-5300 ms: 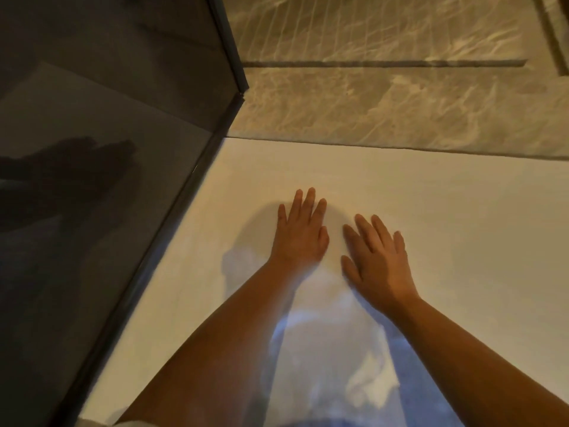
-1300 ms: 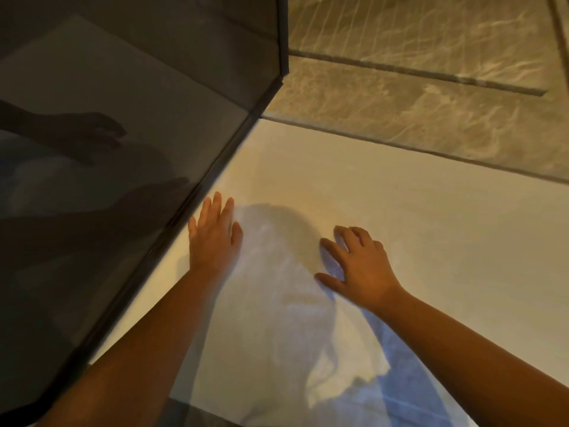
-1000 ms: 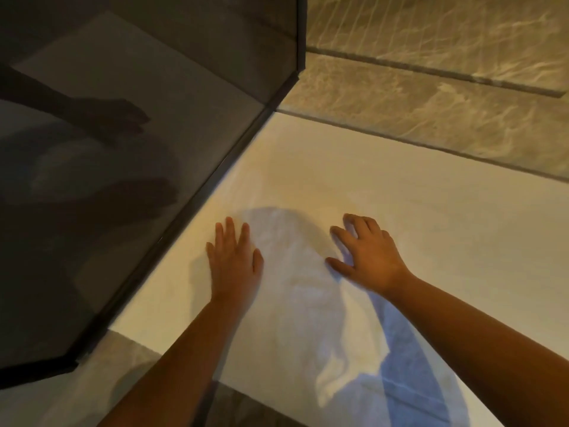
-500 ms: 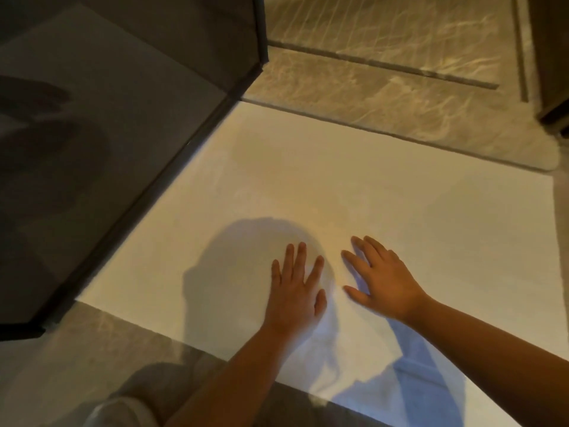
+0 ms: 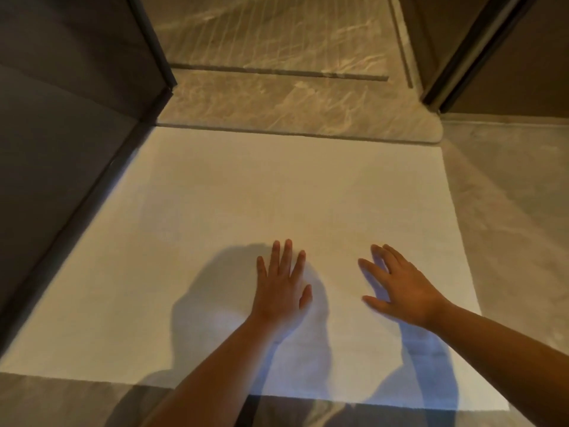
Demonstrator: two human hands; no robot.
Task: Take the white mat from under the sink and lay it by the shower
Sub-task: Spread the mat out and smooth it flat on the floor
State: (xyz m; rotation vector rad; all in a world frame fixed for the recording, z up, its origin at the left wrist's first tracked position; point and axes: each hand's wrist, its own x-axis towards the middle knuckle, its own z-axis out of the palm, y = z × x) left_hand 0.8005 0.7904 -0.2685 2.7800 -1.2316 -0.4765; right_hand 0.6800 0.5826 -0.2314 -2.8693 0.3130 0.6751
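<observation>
The white mat (image 5: 246,195) lies flat and spread out on the floor, its far edge against the marble shower threshold (image 5: 292,109) and its left edge along the dark glass panel (image 5: 61,134). My left hand (image 5: 281,291) presses flat on the mat near its front middle, fingers straight. To its right, my right hand (image 5: 397,288) rests on the mat with fingers spread and nearly straight. Neither hand holds anything. My arms' shadows fall across the front of the mat.
The shower floor (image 5: 277,35) of veined marble lies beyond the threshold, with a dark drain slot. A dark door frame (image 5: 455,57) rises at the upper right. Grey floor tiles (image 5: 508,211) run along the mat's right side and in front of it.
Both hands slid from the mat's left part toward its front middle and right. My right fingers went from curled to flatter. The view pulled back, showing the whole mat.
</observation>
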